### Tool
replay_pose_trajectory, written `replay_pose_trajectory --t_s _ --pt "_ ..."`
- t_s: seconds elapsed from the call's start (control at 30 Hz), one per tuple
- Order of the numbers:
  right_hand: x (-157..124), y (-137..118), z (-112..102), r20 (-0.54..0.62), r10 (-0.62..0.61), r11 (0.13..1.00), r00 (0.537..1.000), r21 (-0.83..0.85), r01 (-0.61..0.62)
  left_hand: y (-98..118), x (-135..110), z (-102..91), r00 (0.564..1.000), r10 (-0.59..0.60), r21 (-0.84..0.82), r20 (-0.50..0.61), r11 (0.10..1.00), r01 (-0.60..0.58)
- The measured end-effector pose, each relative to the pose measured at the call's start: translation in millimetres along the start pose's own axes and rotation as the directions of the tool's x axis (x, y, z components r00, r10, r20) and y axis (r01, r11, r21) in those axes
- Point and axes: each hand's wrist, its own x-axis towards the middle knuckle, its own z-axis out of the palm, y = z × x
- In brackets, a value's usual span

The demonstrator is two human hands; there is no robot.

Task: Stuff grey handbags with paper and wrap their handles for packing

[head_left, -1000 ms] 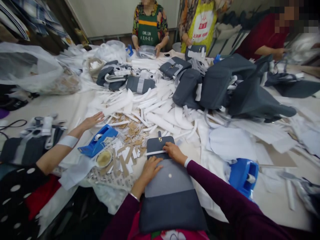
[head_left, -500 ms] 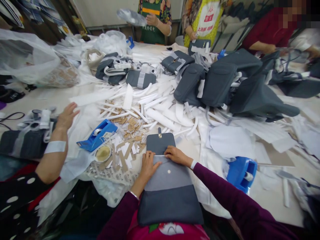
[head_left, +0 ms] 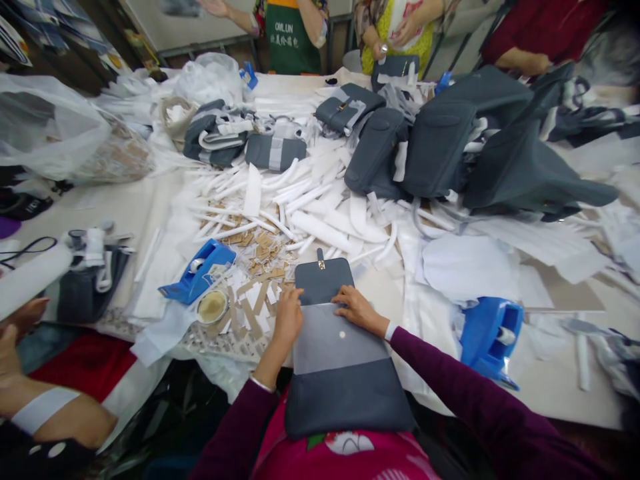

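A dark grey handbag (head_left: 345,399) leans from my lap onto the table edge, its flap (head_left: 323,280) with a gold clasp laid out away from me. A translucent sheet (head_left: 325,347) covers its middle, and a pale round dot shows through. At the left edge, near the fold of the flap, my left hand (head_left: 289,317) has its fingers curled round the bag. My right hand (head_left: 356,308) is closed, fingertips pinching the sheet's top edge on the right side.
Blue tape dispensers (head_left: 203,270) (head_left: 493,340) stand on both sides. Beyond lie cardboard scraps (head_left: 257,310), white foam strips (head_left: 320,230) and several dark grey bags (head_left: 440,150). At left, a co-worker's arm (head_left: 60,410) holds a white roll (head_left: 37,280). Other people work across the table.
My left hand has slid outward to the bag's left edge; my right hand stays near the sheet's top edge. The co-worker's arm at left has drawn back toward the near edge.
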Motion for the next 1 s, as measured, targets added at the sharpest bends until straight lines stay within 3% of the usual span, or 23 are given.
replay_pose_trajectory --t_s 0.1,0.17,0.3,0.47,0.77,1.0 --pt "1.9 0.1 -0.5 0.012 -0.007 1.0 1.0 0.022 0.006 34.3 -22.6 24.5 0.978 0.165 0.065 0.131 0.983 -0.174" --pt "3.2 0.2 0.0 0.036 -0.015 0.999 0.999 0.039 0.014 41.1 -35.5 40.1 0.964 0.202 0.138 0.172 0.964 -0.227" --pt "4.7 1.4 2.5 0.09 -0.038 0.999 0.995 0.035 0.035 25.6 -43.5 57.4 0.961 0.234 0.227 0.146 0.938 -0.263" --pt "7.4 4.6 3.1 0.081 -0.027 0.999 0.996 -0.02 0.029 15.5 -39.2 64.7 0.961 0.253 0.25 0.11 0.929 -0.273" --pt "10.7 10.7 -9.2 0.098 -0.007 1.0 0.995 -0.019 0.009 23.1 -32.2 56.7 0.964 0.244 0.324 0.109 0.908 -0.266" --pt "9.0 9.0 -18.5 0.155 -0.016 1.0 0.988 0.026 0.012 -2.6 -9.3 27.7 0.982 0.123 0.166 0.14 0.975 -0.146"
